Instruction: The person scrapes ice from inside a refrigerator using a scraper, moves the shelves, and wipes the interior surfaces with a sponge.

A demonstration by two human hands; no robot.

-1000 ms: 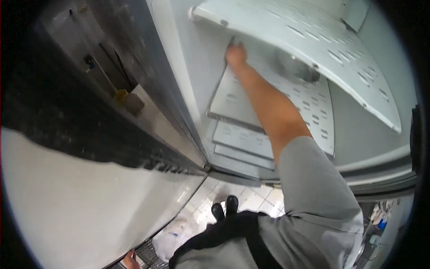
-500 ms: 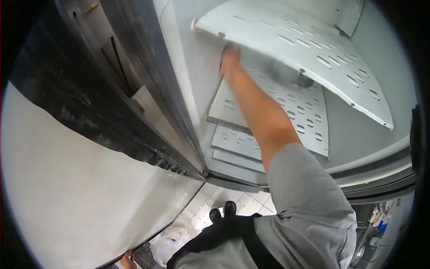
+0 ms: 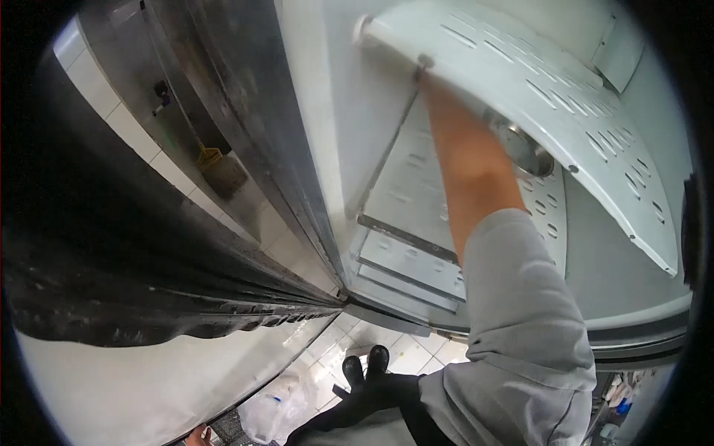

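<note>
Gripping or not, I cannot tell: my right hand (image 3: pixel 430 83) is hidden under the top shelf (image 3: pixel 535 82) inside the open fridge. Reaching blind, I could knock that shelf off its supports. Below are perforated shelves (image 3: pixel 416 186), a white tiled floor (image 3: pixel 405 355) and my shoes (image 3: pixel 364 366); my left hand is out of sight.

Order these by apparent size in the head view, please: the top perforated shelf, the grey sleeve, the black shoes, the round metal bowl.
1. top perforated shelf and grey sleeve: alike; the sleeve is nearer the camera, so unsure.
2. black shoes and round metal bowl: both small; the bowl is partly hidden, so unsure.
</note>
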